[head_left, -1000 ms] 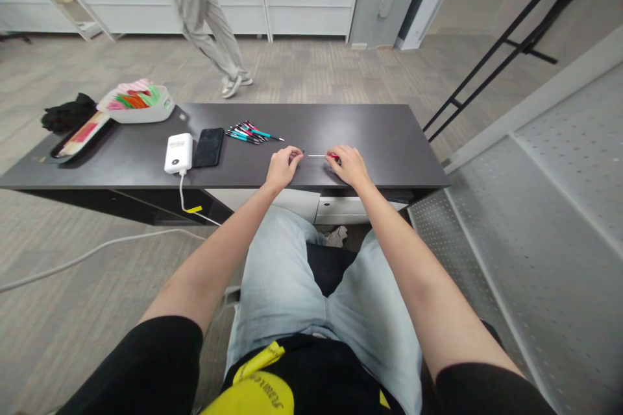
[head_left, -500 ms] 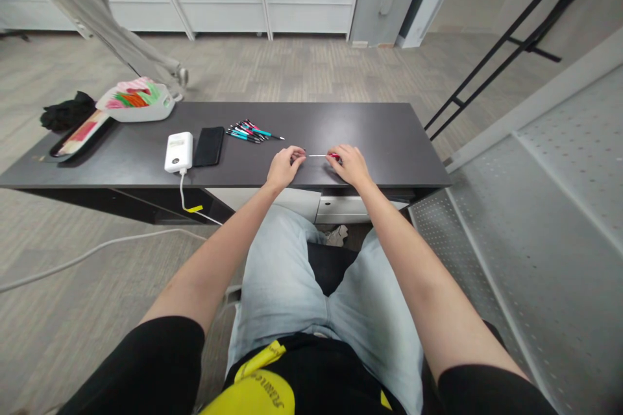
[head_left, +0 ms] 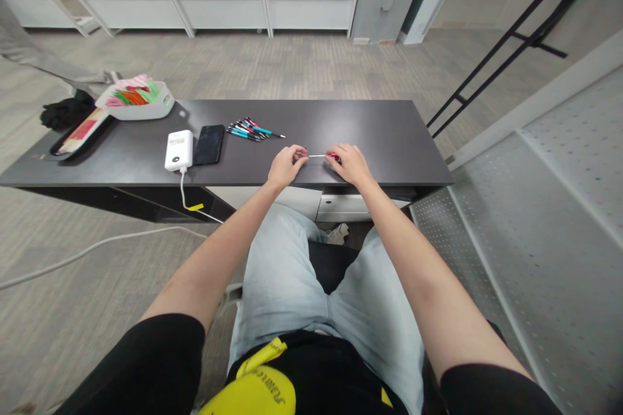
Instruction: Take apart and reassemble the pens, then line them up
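Note:
Over the front part of the dark table, my left hand [head_left: 286,166] is closed in a pinch at the left end of a thin white pen refill [head_left: 317,155]. The refill lies level across the gap between my hands. Its right end runs to a small red pen barrel [head_left: 333,156], which the fingers of my right hand [head_left: 351,165] grip. Most of the barrel and the refill's left tip are hidden by my fingers. Behind my left hand lies a loose pile of pens [head_left: 253,130] with blue, red and black parts.
Left of the pens are a black phone [head_left: 209,144] and a white power bank [head_left: 179,150] with a cable [head_left: 183,191] hanging over the edge of the table [head_left: 360,123]. Farther left stand a white basket [head_left: 141,112], a black tray [head_left: 73,150] and black cloth [head_left: 67,114]. Someone's legs [head_left: 29,52] show behind.
My hands hold nearly the same pose, with the left a touch further right. The person in the background has walked left, mostly out of view.

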A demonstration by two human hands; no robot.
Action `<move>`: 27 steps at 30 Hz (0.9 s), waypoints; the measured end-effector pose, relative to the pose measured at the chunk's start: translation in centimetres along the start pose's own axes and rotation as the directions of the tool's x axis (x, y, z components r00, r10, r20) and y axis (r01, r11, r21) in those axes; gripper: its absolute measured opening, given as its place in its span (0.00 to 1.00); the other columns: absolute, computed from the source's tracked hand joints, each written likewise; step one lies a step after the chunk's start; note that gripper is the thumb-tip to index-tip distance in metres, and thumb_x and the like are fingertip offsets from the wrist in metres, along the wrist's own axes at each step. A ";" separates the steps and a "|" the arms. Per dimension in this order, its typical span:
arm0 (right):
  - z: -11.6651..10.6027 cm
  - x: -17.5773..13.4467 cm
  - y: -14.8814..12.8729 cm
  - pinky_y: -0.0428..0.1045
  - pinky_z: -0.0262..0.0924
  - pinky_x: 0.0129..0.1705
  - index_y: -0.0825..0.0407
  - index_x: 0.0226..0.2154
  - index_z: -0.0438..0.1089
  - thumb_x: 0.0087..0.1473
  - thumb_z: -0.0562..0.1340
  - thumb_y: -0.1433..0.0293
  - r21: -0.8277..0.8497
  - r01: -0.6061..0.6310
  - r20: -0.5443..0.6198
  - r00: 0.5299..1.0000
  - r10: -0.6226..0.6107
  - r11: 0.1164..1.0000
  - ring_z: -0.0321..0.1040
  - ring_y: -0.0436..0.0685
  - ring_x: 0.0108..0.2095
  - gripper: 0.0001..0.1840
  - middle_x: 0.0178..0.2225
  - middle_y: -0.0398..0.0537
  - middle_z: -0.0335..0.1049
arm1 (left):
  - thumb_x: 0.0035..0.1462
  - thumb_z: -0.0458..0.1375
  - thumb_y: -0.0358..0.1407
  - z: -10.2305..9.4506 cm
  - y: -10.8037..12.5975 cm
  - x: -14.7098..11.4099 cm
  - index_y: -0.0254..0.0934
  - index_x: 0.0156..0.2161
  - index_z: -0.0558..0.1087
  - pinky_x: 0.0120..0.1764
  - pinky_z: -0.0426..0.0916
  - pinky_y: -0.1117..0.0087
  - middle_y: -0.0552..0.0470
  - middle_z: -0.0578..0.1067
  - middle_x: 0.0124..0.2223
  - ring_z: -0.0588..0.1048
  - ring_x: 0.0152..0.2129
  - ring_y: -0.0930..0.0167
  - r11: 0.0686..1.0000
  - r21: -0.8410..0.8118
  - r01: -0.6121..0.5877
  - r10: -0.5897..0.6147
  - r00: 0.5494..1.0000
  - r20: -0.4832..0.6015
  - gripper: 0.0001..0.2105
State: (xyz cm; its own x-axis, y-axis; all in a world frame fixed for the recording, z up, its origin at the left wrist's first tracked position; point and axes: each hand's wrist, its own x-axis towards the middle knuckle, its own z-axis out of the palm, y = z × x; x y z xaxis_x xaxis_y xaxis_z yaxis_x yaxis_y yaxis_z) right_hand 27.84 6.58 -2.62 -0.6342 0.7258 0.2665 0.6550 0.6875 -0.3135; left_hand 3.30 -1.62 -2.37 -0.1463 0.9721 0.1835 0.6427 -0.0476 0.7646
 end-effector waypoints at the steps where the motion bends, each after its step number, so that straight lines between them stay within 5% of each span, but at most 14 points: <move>1: 0.0 0.0 0.0 0.63 0.63 0.56 0.44 0.51 0.81 0.81 0.55 0.57 -0.005 0.003 0.001 1.000 -0.003 1.000 0.74 0.74 0.54 0.20 0.51 0.60 0.84 | 0.69 0.67 0.30 0.0 0.1 0.0 0.45 0.47 0.81 0.62 0.79 0.54 0.46 0.90 0.51 0.86 0.49 0.57 1.000 0.007 -0.001 0.001 1.000 0.001 0.06; 13: 0.0 0.2 -0.5 0.65 0.66 0.63 0.47 0.58 0.82 0.83 0.55 0.56 0.037 0.102 0.116 0.988 -0.106 0.994 0.76 0.75 0.60 0.22 0.57 0.63 0.84 | 0.65 0.73 0.35 0.0 0.5 -0.2 0.52 0.40 0.82 0.61 0.80 0.49 0.48 0.89 0.46 0.86 0.49 0.53 0.995 0.031 -0.090 0.088 0.995 0.055 0.06; 27: -0.4 0.1 -0.8 0.67 0.60 0.62 0.43 0.58 0.83 0.84 0.50 0.56 -0.032 0.124 0.129 0.984 -0.119 0.992 0.74 0.74 0.57 0.26 0.55 0.59 0.84 | 0.66 0.73 0.39 0.1 0.2 -0.3 0.53 0.44 0.84 0.63 0.79 0.48 0.49 0.90 0.49 0.86 0.50 0.53 0.993 0.054 -0.100 0.096 0.993 0.068 0.05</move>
State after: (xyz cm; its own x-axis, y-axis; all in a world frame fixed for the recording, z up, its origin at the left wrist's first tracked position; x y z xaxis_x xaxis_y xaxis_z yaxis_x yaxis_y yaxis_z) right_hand 27.38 6.12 -2.00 -0.7554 0.6296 0.1817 0.5843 0.7726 -0.2483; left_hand 3.57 -1.86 -2.32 -0.0318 0.9764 0.2136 0.6940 -0.1322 0.7077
